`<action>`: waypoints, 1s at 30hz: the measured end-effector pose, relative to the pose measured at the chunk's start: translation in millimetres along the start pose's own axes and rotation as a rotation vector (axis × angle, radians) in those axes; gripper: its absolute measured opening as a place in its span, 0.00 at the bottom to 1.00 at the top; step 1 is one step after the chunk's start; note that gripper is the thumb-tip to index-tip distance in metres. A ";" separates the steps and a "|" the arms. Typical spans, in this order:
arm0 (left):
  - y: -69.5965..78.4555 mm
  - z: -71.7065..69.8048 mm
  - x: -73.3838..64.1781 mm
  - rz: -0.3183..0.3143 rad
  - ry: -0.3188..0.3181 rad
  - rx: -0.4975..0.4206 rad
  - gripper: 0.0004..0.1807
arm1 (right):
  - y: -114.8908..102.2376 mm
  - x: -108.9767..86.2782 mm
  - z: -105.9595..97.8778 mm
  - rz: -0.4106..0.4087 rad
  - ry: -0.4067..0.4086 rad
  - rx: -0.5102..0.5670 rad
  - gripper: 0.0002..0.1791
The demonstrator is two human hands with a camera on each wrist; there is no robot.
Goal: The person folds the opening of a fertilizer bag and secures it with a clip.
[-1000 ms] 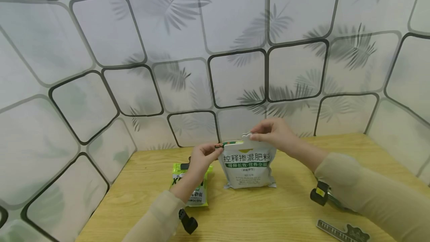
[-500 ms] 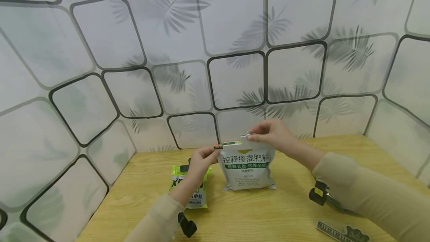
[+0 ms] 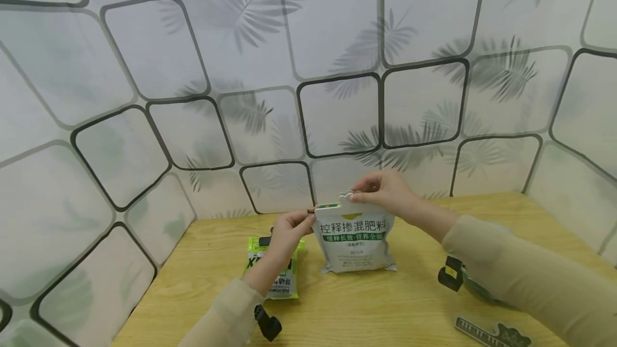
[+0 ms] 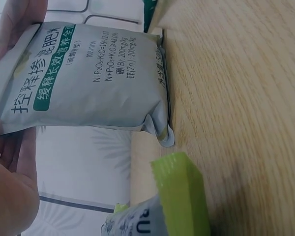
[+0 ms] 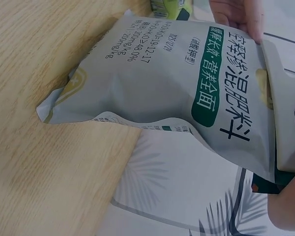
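A white fertilizer bag (image 3: 356, 253) with green and black Chinese print stands upright on the table. Along its top runs a white bag clip (image 5: 285, 118) with a wavy-edged knob, and a strip of the bag's green top edge (image 3: 328, 206) shows above it. My left hand (image 3: 291, 229) pinches the bag's top left corner between thumb and fingers. My right hand (image 3: 385, 191) pinches the clip's knob, to the right of the bag's middle. In the right wrist view, a dark green end of the bag pokes out past the clip beside my right hand.
A lime-green and black packet (image 3: 284, 285) with a black clip (image 3: 264, 241) lies left of the bag, partly behind my left arm. A grey clip with piano-key marks (image 3: 491, 332) lies at the front right. Another bag (image 3: 487, 293) is mostly hidden under my right sleeve.
My right hand has slid slightly left along the bag's top with the clip, and less of the green edge shows. My left hand keeps its pinch at the corner.
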State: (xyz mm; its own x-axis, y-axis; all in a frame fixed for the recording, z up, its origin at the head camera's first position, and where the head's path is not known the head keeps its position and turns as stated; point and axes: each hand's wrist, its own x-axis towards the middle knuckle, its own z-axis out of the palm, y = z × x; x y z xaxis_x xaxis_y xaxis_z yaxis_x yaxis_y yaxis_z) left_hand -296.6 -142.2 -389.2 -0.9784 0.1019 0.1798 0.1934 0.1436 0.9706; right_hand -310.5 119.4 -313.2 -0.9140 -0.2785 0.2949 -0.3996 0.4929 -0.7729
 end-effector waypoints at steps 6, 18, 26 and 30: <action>2.1 -0.7 0.3 -0.014 -0.024 0.009 0.14 | -0.5 -0.1 0.3 -0.021 -0.007 0.001 0.12; 3.5 -2.5 -2.7 -0.005 -0.056 -0.016 0.17 | 5.5 -0.5 2.7 -0.010 -0.028 0.008 0.16; 3.7 1.2 -1.6 -0.008 -0.015 -0.015 0.15 | 10.5 -4.1 2.8 -0.058 -0.060 0.039 0.16; 3.0 2.9 -1.2 0.000 -0.012 -0.021 0.16 | 10.8 -6.4 2.8 -0.051 -0.082 0.054 0.16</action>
State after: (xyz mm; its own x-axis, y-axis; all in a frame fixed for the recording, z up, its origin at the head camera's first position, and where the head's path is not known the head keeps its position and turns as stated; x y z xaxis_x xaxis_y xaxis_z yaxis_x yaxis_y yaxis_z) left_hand -294.7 -139.1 -387.0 -0.9775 0.1133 0.1780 0.1916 0.1232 0.9737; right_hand -308.8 124.2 -325.0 -0.8829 -0.3698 0.2895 -0.4391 0.4316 -0.7880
